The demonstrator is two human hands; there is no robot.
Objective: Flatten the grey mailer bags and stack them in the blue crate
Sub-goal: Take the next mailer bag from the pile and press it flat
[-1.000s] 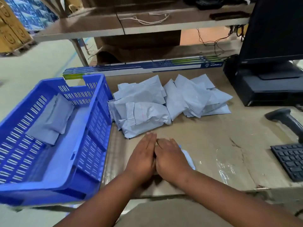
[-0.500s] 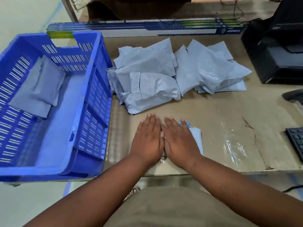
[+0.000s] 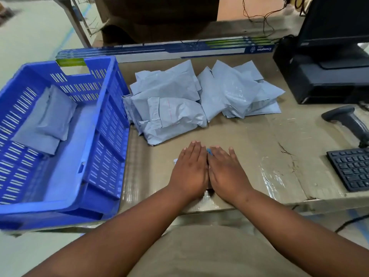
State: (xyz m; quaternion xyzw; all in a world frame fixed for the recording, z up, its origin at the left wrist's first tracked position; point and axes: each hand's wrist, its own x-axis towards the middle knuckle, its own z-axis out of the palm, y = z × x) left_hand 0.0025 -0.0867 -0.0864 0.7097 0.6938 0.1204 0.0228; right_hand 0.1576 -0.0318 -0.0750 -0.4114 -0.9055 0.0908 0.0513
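Head view, looking down on a brown desk (image 3: 249, 140). Left hand (image 3: 189, 170) and right hand (image 3: 225, 172) lie side by side, palms down, inner edges touching, near the desk's front edge. The fingers (image 3: 194, 151) of both are straight and flat, curled round nothing; they press on a small mailer bag (image 3: 209, 151) almost wholly hidden beneath them, only a blue sliver showing between the two hands and a pale corner at the left hand's outer edge. Just beyond the fingertips, apart from them, sits a loose pile of grey mailer bags (image 3: 191, 100), crumpled and overlapping, spread across the middle of the desk; its left edge lies right beside the blue crate (image 3: 111, 124), touching or not I cannot tell. The crate stands on the desk's left end, slotted walls, handle cut-out at the far side. Inside, against its far-left part, two grey bags (image 3: 50, 120) lie one on the other, fairly flat. Behind the pile a long blue-and-white carton (image 3: 159, 51) runs along the desk's back. To the right: a black monitor (image 3: 335, 19) on its stand, a barcode scanner (image 3: 347, 122), and the corner of a black keyboard (image 3: 351, 168).
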